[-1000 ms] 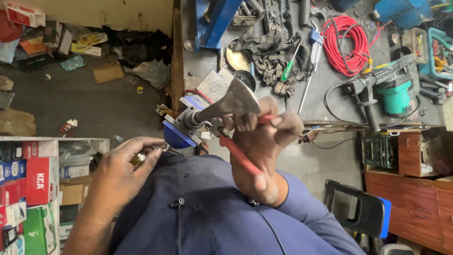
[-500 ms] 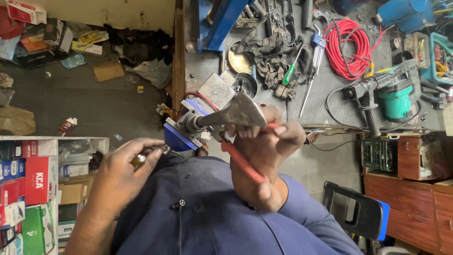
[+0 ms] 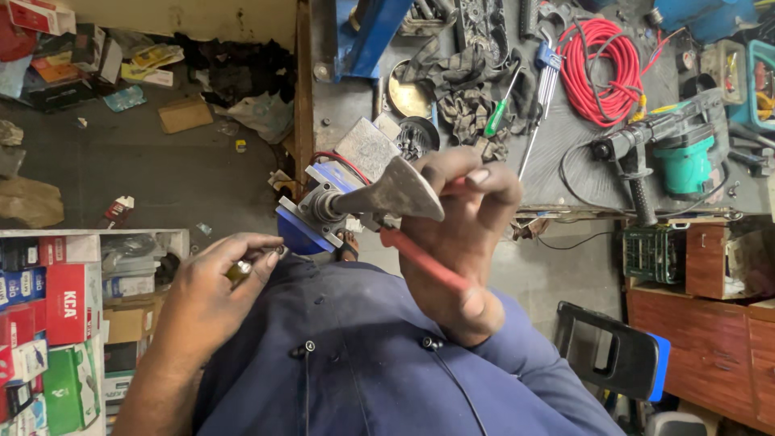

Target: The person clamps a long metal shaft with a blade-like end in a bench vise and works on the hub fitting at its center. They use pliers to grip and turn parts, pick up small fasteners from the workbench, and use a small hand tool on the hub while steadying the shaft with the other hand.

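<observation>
Right hand is wrapped shut round the red handles of a pair of pliers, whose broad grey metal head points left and meets the round shaft of a small motor-like part with a blue base and a red wire. The part sits at the tip of the pliers, just left of the right fingers and close above the person's blue shirt. Left hand lies lower left, just below the part, fingers pressed together and pinching a small brass-coloured piece; what that piece is cannot be told.

Judging by its metal body, the motor-like part is probably stiff and fairly heavy for its size, not fragile, though the thin wire could snag or tear. The flat blue base looks the surest place to grip; the smooth round shaft would likely slip.

Beyond the hands, a workbench carries a coil of red cable, a green-bodied power drill, a green-handled screwdriver and a dark rag.
</observation>
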A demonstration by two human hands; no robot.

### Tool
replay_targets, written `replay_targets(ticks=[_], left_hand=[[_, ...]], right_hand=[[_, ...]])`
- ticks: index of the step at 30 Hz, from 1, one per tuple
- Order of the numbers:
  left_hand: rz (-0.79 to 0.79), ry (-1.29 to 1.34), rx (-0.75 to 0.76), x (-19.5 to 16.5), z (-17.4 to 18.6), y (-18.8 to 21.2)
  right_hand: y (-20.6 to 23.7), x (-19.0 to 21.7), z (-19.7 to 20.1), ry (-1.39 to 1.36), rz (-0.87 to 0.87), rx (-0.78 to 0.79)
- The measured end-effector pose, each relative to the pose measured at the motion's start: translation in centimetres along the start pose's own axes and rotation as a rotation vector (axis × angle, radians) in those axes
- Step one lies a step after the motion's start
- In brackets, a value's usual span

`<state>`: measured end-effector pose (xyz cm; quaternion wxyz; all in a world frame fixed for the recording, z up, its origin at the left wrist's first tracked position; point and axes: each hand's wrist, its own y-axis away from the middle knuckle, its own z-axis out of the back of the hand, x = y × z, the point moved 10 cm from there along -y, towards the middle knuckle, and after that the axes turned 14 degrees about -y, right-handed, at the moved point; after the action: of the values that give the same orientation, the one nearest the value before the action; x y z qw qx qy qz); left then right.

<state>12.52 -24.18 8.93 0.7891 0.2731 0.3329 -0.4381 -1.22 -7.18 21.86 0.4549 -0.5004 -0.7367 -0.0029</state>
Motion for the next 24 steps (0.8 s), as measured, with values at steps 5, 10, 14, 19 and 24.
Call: replay_targets(ticks=[5, 10, 14, 19, 24], left_hand=[[0.012, -0.024, 0.007, -0.2, -0.4, -0.1], [0.009, -0.038, 0.021, -0.6, -0.9, 0.3], [-0.005, -0.025, 0.009, -0.7, -1.0, 0.5], [-0.017, -0.035, -0.001, -0.7, -0.9, 0.9], [-0.044, -0.041, -0.034, -0.9, -0.7, 1.0]], right_hand=[[0.7, 0.6, -0.3, -0.008, 0.176, 0.057], [1.3, 0.7, 1.0, -0.018, 0.022, -0.057], [0.7, 0.4, 1.1, -0.028, -0.007, -0.03], [0.5, 0.1, 1.7, -0.135, -0.001, -0.041], [0.5, 0.4, 1.4, -0.182, 0.003, 0.004]])
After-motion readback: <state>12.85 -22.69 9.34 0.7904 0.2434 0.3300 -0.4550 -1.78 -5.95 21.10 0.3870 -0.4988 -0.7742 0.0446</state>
